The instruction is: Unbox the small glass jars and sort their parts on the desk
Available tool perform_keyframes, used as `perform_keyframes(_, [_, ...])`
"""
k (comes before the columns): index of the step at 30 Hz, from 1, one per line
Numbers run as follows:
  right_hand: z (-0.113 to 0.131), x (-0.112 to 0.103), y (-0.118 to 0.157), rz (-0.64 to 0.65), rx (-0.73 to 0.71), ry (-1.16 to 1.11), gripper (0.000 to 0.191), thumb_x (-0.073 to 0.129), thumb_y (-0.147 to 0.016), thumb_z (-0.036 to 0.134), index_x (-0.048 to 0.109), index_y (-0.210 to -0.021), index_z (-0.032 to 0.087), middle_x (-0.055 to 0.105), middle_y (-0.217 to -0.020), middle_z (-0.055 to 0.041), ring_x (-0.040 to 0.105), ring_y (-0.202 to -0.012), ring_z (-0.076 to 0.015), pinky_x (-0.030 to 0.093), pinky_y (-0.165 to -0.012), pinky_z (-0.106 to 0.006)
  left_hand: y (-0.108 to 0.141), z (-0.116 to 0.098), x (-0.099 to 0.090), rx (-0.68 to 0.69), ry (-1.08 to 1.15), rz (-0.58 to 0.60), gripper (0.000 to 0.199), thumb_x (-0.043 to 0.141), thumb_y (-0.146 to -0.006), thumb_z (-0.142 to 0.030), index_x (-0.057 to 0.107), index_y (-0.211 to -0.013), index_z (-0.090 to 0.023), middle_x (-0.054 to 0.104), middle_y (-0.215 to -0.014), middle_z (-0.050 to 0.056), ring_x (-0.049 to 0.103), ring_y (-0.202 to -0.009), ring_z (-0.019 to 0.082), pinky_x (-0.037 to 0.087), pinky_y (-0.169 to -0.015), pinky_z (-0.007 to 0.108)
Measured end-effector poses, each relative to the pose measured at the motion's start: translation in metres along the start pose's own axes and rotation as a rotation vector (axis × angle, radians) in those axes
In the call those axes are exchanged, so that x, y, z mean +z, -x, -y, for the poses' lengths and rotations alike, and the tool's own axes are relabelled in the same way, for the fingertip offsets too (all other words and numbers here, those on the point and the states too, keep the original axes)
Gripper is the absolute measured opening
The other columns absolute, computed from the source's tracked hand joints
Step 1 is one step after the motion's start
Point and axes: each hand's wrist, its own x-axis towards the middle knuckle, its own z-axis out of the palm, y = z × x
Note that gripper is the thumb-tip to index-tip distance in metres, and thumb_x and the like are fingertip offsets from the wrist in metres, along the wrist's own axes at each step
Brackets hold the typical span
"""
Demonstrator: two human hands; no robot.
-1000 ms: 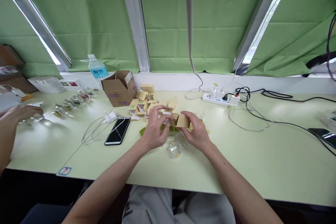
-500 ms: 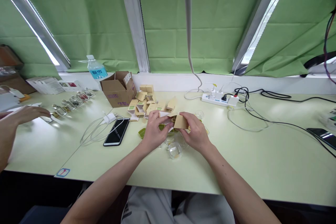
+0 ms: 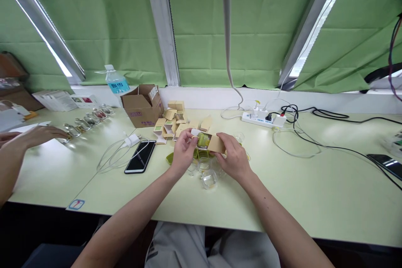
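Note:
My left hand [image 3: 182, 151] pinches a small green bottle [image 3: 204, 140] by its white-capped end. The bottle's other end sits at the mouth of a small tan carton [image 3: 216, 144], which my right hand [image 3: 235, 157] grips from the right side. Below both hands lie several clear plastic cups [image 3: 209, 179] and some green pieces [image 3: 170, 158], partly hidden by my fingers. Just behind, opened tan cartons [image 3: 170, 127] are heaped on the table.
A brown cardboard box [image 3: 143, 106] and a water bottle [image 3: 117, 81] stand behind the heap. To the left are a phone [image 3: 140, 157], a white charger cable [image 3: 108, 157] and a co-worker's hand [image 3: 45, 135] near small glass bottles [image 3: 90, 119]. A power strip [image 3: 259, 120] lies right.
The green bottle now shows between my hands, partly out of the carton. My left hand has shifted from the carton's flaps to the bottle's capped end. The co-worker's hand moved slightly right.

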Motion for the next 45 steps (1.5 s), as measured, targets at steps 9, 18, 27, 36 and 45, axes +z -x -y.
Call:
perform_keyframes(9, [-0.003, -0.008, -0.003, 0.064, 0.187, -0.084, 0.046, 0.07, -0.092, 0.034, 0.053, -0.133, 0.022, 0.068, -0.126, -0.0135, 0.068, -0.111, -0.0323, 0.061, -0.087, -0.048, -0.007, 0.002, -0.002, -0.321, 0.365, -0.195, 0.043, 0.072, -0.087, -0.054, 0.04, -0.096, -0.026, 0.066, -0.094, -0.003, 0.069, -0.081, 0.015, 0.065, -0.082, 0.042])
perform_keyframes(18, [-0.06, -0.045, -0.009, -0.085, 0.454, -0.167, 0.047, 0.074, -0.081, 0.034, 0.054, -0.121, 0.022, 0.065, -0.118, -0.0113, 0.063, -0.104, -0.0272, 0.058, -0.085, -0.045, -0.016, -0.006, -0.013, -0.345, 0.475, -0.179, 0.032, 0.067, -0.094, -0.044, 0.043, -0.099, -0.025, 0.074, -0.113, 0.006, 0.078, -0.103, 0.026, 0.061, -0.096, 0.056])
perform_keyframes(27, [-0.066, -0.061, -0.01, 0.074, 0.785, -0.8, 0.059, 0.096, -0.06, 0.044, 0.057, -0.099, 0.024, 0.073, -0.106, -0.0045, 0.069, -0.099, -0.0251, 0.058, -0.083, -0.039, -0.018, -0.018, -0.016, -0.574, 0.627, -0.087, 0.014, 0.059, -0.088, -0.02, 0.051, -0.1, -0.021, 0.077, -0.101, 0.011, 0.079, -0.091, 0.03, 0.065, -0.073, 0.044])
perform_keyframes(36, [-0.001, -0.029, -0.03, 0.218, 0.939, -1.488, 0.054, 0.089, -0.079, 0.043, 0.059, -0.121, 0.025, 0.078, -0.105, -0.0033, 0.076, -0.091, -0.0202, 0.063, -0.08, -0.035, -0.02, -0.035, -0.024, -0.68, 0.58, 0.057, 0.024, 0.07, -0.089, -0.041, 0.059, -0.095, -0.02, 0.071, -0.084, 0.005, 0.074, -0.07, 0.025, 0.059, -0.051, 0.032])
perform_keyframes(45, [0.011, -0.003, -0.046, 0.114, 0.932, -1.809, 0.034, 0.076, -0.086, 0.03, 0.066, -0.117, 0.02, 0.079, -0.108, -0.007, 0.075, -0.101, -0.0279, 0.065, -0.08, -0.045, -0.011, -0.031, -0.016, -0.515, 0.215, 0.294, 0.046, 0.084, -0.078, -0.056, 0.068, -0.08, -0.013, 0.066, -0.062, 0.004, 0.064, -0.052, 0.016, 0.051, -0.046, 0.024])
